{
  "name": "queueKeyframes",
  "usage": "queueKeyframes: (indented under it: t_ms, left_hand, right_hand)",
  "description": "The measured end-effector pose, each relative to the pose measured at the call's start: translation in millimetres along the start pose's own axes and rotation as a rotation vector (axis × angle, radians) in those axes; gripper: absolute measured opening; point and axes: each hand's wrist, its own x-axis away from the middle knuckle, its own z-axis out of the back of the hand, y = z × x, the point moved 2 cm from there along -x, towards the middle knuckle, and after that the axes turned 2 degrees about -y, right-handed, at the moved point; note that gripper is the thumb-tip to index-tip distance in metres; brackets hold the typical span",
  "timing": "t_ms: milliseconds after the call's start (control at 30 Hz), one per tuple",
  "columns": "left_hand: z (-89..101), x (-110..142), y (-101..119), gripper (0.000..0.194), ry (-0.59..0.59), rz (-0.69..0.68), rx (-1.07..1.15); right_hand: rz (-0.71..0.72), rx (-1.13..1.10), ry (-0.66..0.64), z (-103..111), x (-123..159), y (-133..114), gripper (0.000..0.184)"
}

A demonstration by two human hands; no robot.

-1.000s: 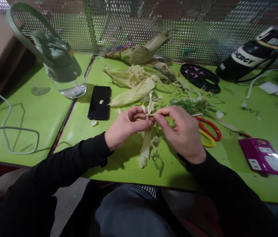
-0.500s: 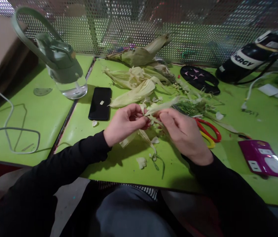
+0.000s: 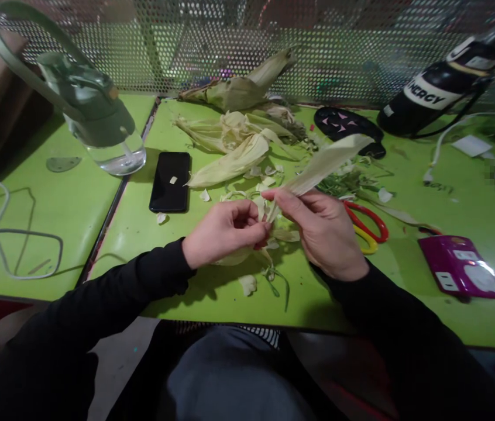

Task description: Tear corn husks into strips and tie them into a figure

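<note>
A long pale corn husk strip [image 3: 329, 165] sticks up and to the right from between my hands. My right hand [image 3: 324, 231] pinches it near its lower part, thumb on top. My left hand [image 3: 230, 231] is closed on the narrow lower end, its fingertips almost touching the right ones. Small torn husk bits show at the fingertips. Beyond my hands, a larger corn husk [image 3: 232, 161] lies on the green table [image 3: 212, 307]. Scissors with red and yellow handles [image 3: 368, 225] lie right beside my right hand. Green stems [image 3: 280, 286] and a pale scrap [image 3: 248, 285] lie in front.
A black phone [image 3: 169, 190] lies left of my left hand, and a green water bottle [image 3: 102, 128] stands behind it. A black bottle [image 3: 432, 90], a black palette-shaped piece [image 3: 346, 130] and a purple socket box [image 3: 462, 268] are to the right. A perforated metal screen [image 3: 212, 35] closes the back.
The husk strip has swung up and now stands out clearly above my right hand. Both hands stay close together. The view has shifted slightly.
</note>
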Motion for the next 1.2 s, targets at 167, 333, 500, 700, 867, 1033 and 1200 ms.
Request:
queueKeyframes:
  t_ms: [167, 333, 500, 700, 867, 1033, 1200]
  left_hand:
    - [-2.4, -0.9, -8.4, 0.025, -0.019, 0.053, 0.065]
    - [-3.9, 1.2, -7.5, 0.025, -0.049, 0.088, 0.135]
    - [0.3, 2.3, 0.1, 0.01, 0.028, 0.098, 0.279]
    - [5.1, 0.2, 4.0, 0.009, 0.063, 0.036, 0.257]
    - [3.5, 0.8, 3.2, 0.019, 0.008, 0.054, 0.265]
    - [-3.4, 5.0, 10.8, 0.008, 0.06, 0.053, 0.179]
    - [-4.7, 4.5, 12.5, 0.015, 0.168, -0.039, 0.036]
  right_hand:
    - [0.04, 0.02, 0.061, -0.6, 4.1, 0.7, 0.022]
    - [-0.001, 0.017, 0.057, 1.9, 0.1, 3.4, 0.029]
    - [-0.018, 0.158, 0.018, 10.1, -7.5, -4.6, 0.041]
    - [-0.046, 0.21, -0.153, 1.4, -1.4, -10.0, 0.032]
    - [-0.011, 0.069, -0.076, -3.5, 1.7, -6.1, 0.016]
    - [-0.075, -0.099, -0.011, -4.8, 4.0, -2.6, 0.014]
    - [-0.127, -0.192, -0.049, -12.3, 9.0, -3.9, 0.007]
